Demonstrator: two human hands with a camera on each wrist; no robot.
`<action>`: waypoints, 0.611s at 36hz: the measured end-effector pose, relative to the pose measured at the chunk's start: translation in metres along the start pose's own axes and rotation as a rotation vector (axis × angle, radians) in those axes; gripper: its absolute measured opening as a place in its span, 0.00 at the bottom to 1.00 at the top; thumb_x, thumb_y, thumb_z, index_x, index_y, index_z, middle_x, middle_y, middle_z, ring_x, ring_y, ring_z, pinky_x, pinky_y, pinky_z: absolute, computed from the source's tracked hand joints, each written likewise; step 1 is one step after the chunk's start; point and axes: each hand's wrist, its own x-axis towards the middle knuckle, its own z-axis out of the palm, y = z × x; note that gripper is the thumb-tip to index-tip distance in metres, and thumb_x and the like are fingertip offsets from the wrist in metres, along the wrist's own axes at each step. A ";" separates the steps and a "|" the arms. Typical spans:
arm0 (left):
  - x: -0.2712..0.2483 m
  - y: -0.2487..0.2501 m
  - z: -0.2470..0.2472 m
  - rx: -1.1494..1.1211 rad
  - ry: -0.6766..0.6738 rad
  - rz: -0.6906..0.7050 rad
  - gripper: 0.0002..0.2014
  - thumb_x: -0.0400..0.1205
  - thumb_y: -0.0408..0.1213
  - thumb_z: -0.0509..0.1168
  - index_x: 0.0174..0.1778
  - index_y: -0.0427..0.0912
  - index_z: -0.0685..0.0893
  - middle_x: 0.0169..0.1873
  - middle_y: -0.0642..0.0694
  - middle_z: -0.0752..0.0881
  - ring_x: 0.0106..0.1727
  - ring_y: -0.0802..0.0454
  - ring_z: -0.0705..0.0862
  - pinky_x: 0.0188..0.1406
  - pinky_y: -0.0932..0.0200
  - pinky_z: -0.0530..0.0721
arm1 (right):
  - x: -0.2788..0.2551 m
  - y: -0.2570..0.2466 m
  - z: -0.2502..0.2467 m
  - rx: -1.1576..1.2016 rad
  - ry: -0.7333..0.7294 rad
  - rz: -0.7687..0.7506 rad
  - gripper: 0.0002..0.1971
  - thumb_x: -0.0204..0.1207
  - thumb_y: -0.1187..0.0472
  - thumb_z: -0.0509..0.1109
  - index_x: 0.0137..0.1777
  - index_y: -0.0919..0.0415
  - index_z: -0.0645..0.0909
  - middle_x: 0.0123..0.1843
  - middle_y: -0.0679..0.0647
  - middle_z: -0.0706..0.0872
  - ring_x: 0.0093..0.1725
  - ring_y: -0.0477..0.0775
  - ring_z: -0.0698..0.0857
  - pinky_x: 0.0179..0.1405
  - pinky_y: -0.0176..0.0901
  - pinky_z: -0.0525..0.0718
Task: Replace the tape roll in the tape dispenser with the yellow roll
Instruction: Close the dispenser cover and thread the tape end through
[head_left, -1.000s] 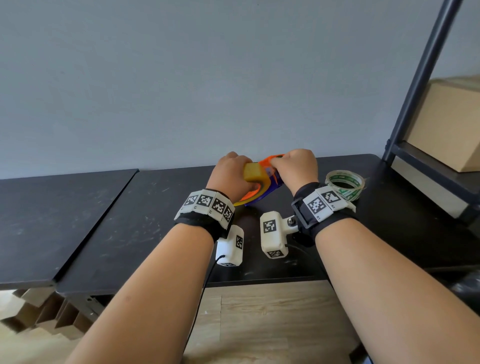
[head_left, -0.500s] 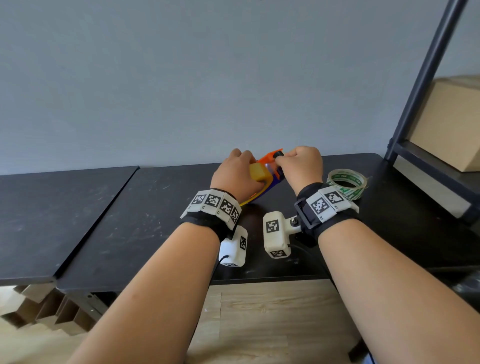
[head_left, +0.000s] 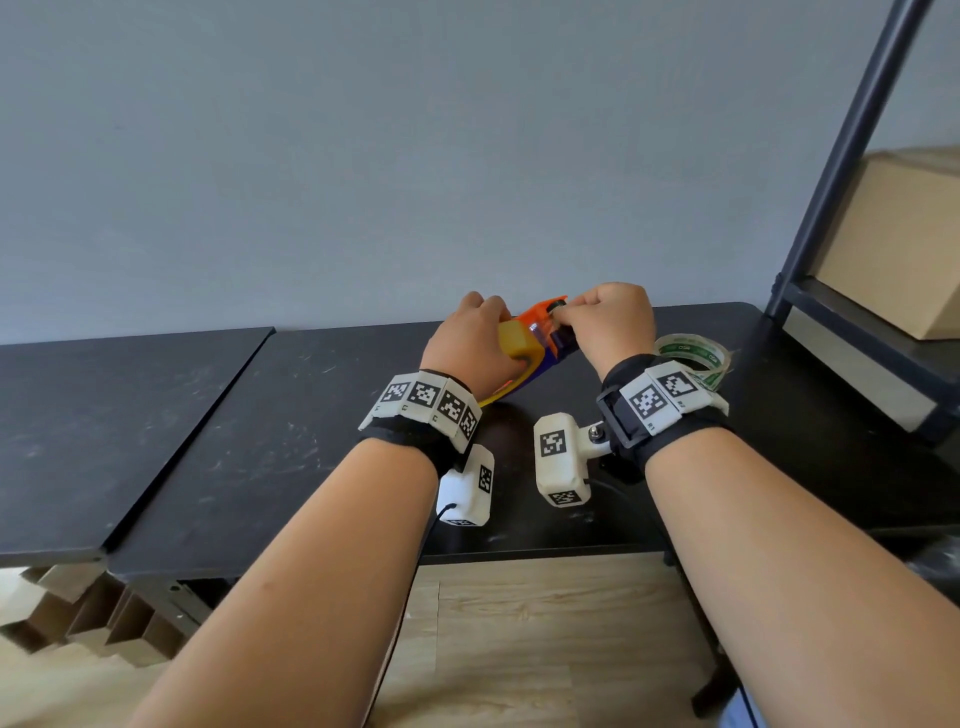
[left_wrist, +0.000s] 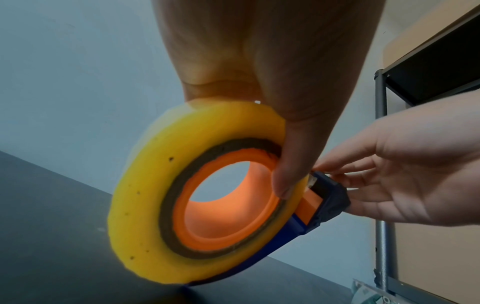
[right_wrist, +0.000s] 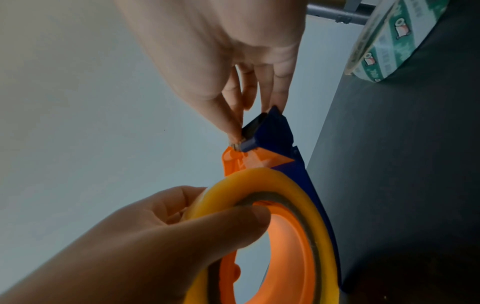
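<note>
At the back edge of the black table, the left hand grips the yellow roll, thumb across its side and fingers curled over its rim. The roll sits on the orange hub of the tape dispenser, which is tilted with its lower edge on the table. The right hand pinches the dispenser's dark blue nose between thumb and fingertips. A green-printed tape roll lies flat toward the back right corner, just beside the right wrist.
</note>
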 end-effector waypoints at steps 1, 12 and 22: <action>0.000 0.000 0.000 0.003 -0.001 0.001 0.24 0.72 0.46 0.73 0.62 0.44 0.80 0.59 0.45 0.78 0.52 0.44 0.83 0.48 0.53 0.83 | 0.000 0.000 0.000 -0.012 0.003 -0.011 0.07 0.69 0.59 0.75 0.31 0.61 0.87 0.44 0.56 0.90 0.41 0.57 0.88 0.32 0.38 0.78; -0.001 0.001 0.001 -0.007 -0.008 0.004 0.22 0.72 0.46 0.72 0.60 0.43 0.80 0.58 0.45 0.77 0.50 0.43 0.83 0.46 0.54 0.83 | 0.004 0.005 0.007 -0.145 0.061 -0.005 0.11 0.74 0.56 0.67 0.42 0.60 0.88 0.55 0.58 0.87 0.48 0.61 0.88 0.39 0.39 0.73; 0.001 -0.001 -0.004 -0.020 -0.011 -0.018 0.22 0.71 0.45 0.74 0.58 0.42 0.79 0.57 0.45 0.77 0.50 0.43 0.82 0.45 0.54 0.81 | 0.005 0.004 0.004 -0.088 0.110 0.007 0.10 0.77 0.55 0.68 0.46 0.61 0.87 0.56 0.60 0.86 0.49 0.62 0.88 0.44 0.42 0.78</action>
